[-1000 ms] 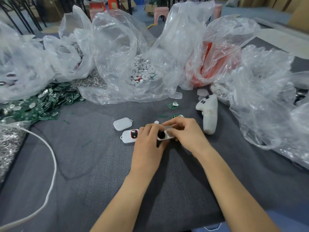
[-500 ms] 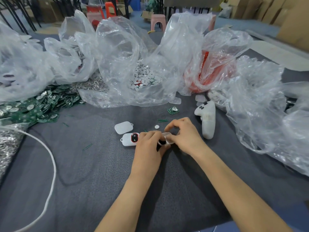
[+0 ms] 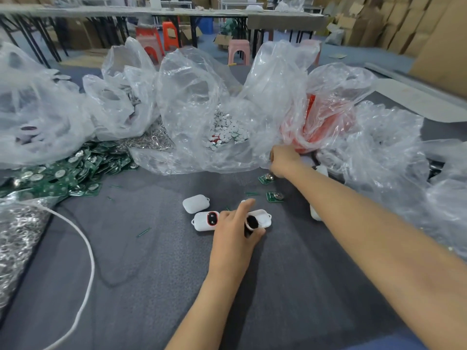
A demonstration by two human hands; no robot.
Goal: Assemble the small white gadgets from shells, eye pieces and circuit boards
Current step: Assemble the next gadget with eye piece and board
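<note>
- Head view, L side: left hand [image 3: 233,232] pinched the open shell [image 3: 262,218] betw. thumb & curled fingers, index finger sticking out straight. It sat low over the grey table cover [image 3: 151,274], prob. to keep the part steady w/ hollow side up.
- Black eye piece [image 3: 252,222] sat at the shell's near end, right by the thumb. Likely pinned there so it wouldn't drop out.
- R side: right hand [image 3: 284,160] was stretched far out to the edge of the clear bag [image 3: 202,97], just beside the red bag [image 3: 321,122]. Fingers were turned into the plastic, so can't tell if it gripped anything.
- Judgement: R was after the next part while L kept the work ready.
- Finished gadget [image 3: 206,221] w/ red-rimmed eye lay just beside the left hand, plain shell [image 3: 195,203] just behind it; parked close for easy reach.
- Two loose circuit boards [image 3: 275,197] lay near the right forearm, betw. shell & bags. The big pile of boards [image 3: 63,173] was well apart, far left.
</note>
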